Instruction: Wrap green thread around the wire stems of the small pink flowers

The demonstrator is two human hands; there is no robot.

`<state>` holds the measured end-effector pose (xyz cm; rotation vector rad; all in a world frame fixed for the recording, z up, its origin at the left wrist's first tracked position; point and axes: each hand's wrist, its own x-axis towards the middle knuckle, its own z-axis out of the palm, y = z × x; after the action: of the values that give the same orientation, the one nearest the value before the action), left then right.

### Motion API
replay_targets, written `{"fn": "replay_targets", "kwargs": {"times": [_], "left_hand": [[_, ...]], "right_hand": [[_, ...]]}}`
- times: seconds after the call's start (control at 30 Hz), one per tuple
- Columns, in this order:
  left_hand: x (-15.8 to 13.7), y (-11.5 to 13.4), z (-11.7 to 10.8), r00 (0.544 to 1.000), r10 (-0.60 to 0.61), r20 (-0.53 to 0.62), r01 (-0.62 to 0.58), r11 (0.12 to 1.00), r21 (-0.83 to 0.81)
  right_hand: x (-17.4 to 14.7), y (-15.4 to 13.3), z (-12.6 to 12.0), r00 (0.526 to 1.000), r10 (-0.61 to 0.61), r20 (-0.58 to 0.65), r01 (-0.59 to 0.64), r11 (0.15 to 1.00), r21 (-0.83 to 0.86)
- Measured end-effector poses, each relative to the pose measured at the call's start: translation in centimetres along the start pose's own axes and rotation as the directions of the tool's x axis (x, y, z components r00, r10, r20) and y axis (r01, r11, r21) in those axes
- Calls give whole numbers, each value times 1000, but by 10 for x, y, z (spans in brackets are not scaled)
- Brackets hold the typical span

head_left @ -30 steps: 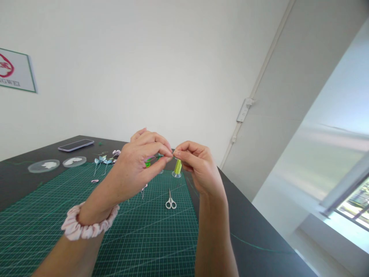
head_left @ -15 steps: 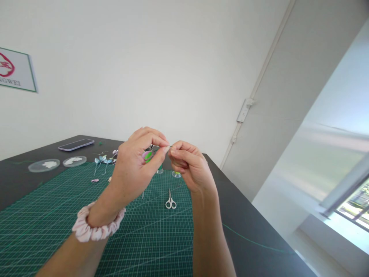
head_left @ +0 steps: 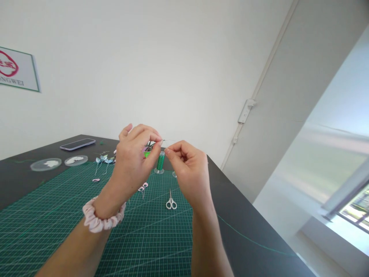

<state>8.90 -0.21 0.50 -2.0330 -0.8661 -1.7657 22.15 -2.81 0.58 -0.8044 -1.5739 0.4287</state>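
My left hand (head_left: 134,154) is raised above the green cutting mat (head_left: 57,223) and pinches a small green and pink wire flower piece (head_left: 147,153) between thumb and fingers. My right hand (head_left: 187,171) is close beside it, fingertips pinched on a thin wire or thread (head_left: 167,141) that sticks out from the piece. A pink scrunchie (head_left: 102,217) sits on my left wrist. Behind the hands a dark green thread spool (head_left: 160,162) stands upright on the mat.
Small white scissors (head_left: 171,202) lie on the mat below my hands. Pale blue wire petals (head_left: 102,161) and small pink pieces (head_left: 142,187) lie further back. Two clear round lids (head_left: 46,164) and a phone (head_left: 77,144) rest on the black table (head_left: 248,231), near a green thread (head_left: 250,241).
Both hands have risen and shifted left. The right hand now hides the yellow-green spool and the dark green spool shows between the hands. The grip on the flower piece is unchanged.
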Motion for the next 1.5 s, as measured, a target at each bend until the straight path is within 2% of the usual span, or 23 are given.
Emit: {"fn": "replay_targets", "kwargs": {"times": [0.23,0.37,0.47,0.67,0.83,1.0,1.1,1.23,1.37,1.5], "left_hand": [[2,2,-4,986,109,128,-116,992,51],[4,3,-8,965,161,207,-176,983,53],[5,3,-9,945,205,256,-219,975,25],[7,3,-12,918,233,320,-219,973,-77],[8,4,-14,916,233,326,-188,969,-163],[9,5,-14,922,222,316,-139,954,-266],[10,5,-13,940,183,289,-70,930,-361],[8,4,-12,959,36,281,117,854,-506],[6,4,-10,945,-148,291,292,782,-550],[4,4,-4,926,-264,271,376,721,-582]], "right_hand": [[-7,-4,-9,992,-123,4,120,965,-235],[-7,-8,-16,989,-148,-18,134,933,-333],[-7,-9,-20,990,-137,-23,121,933,-340],[-3,-6,-25,997,-70,-12,66,972,-224],[3,-3,-30,1000,11,11,-11,1000,15],[8,1,-32,990,77,116,-103,965,241],[10,5,-32,982,92,168,-145,929,339],[11,9,-29,963,108,248,-218,852,476],[12,10,-22,952,105,287,-254,793,553],[11,10,-17,954,115,276,-256,793,553]]}}
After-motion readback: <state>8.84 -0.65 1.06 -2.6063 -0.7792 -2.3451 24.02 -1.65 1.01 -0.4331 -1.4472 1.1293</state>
